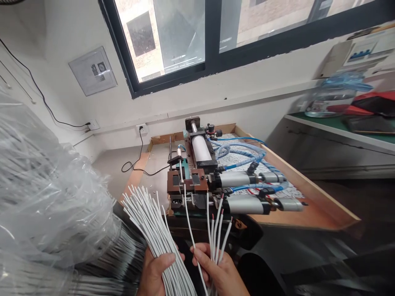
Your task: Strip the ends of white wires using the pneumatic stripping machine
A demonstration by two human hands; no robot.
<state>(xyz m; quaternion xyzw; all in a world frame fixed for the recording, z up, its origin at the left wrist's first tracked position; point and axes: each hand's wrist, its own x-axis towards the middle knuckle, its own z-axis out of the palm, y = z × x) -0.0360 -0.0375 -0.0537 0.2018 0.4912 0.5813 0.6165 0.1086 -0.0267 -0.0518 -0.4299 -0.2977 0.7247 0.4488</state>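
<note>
My left hand is closed around a thick bundle of white cables, their ends fanned out up and to the left. In my right hand are several separate white cables, some showing red tips. Between thumb and forefinger that hand pinches a single white cable, whose upper end reaches the front jaws of a pneumatic wire stripping machine. Whether the tip sits inside the jaws I cannot tell.
Silver air cylinders and blue hoses extend right of the machine, within a wooden-edged tray. Plastic-wrapped cable bundles crowd the left. A green-topped shelf at right carries a large plastic bottle.
</note>
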